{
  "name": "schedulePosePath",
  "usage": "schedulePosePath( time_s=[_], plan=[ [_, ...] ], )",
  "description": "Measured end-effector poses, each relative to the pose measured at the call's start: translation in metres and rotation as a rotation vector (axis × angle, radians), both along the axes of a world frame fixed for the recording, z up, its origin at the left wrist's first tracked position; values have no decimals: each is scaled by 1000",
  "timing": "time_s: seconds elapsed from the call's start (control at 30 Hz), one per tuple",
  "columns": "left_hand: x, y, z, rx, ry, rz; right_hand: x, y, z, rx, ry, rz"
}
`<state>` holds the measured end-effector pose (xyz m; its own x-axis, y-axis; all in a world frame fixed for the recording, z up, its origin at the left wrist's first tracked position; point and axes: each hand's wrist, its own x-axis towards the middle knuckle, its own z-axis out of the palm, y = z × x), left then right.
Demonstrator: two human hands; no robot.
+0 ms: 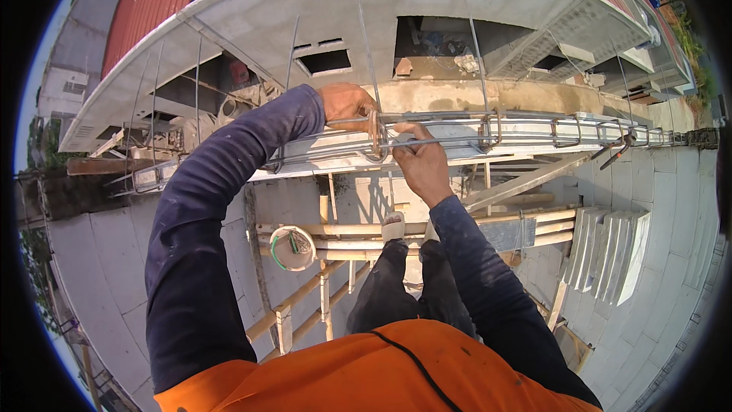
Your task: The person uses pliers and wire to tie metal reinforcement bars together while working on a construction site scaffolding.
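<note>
A long rebar cage (450, 140) of thin steel bars and rusty stirrups lies along the top of the pale wall in front of me. My left hand (348, 104) reaches over its far side, fingers curled round the bars against a brown stirrup (375, 136). Just right of that stirrup, my right hand (422, 162) is at the near bars, index finger bent over and thumb pressed in. Whatever lies between those right fingertips is too small to make out. Pincers (619, 148) with dark and reddish handles rest on the cage farther right.
Upright steel rods (367, 42) rise beyond the cage. Below, my feet stand on bamboo poles (343, 230). A pale bucket (293, 249) with a green rim sits left of them. Stacked light blocks (621, 255) stand at the right. A wooden plank (526, 183) slants beneath the cage.
</note>
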<state>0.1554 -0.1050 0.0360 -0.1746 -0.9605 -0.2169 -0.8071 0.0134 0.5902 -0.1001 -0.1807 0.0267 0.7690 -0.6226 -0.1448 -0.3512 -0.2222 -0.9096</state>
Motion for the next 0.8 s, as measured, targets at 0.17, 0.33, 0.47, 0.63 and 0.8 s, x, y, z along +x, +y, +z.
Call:
schedulePosePath(
  time_s=[0.17,0.33,0.47,0.63,0.8],
  plan=[
    [0,1,5,71,13,52,6,5,3,-38,-96,-21],
    [0,-1,16,35,-9,46,14,2,3,65,-120,45],
    [8,2,0,-120,48,-7,9,18,17,38,43,-80],
    [4,0,10,33,72,4,-6,17,1,-540,-55,137],
    [3,-2,4,25,72,19,-1,4,15,-583,20,254]
  ],
)
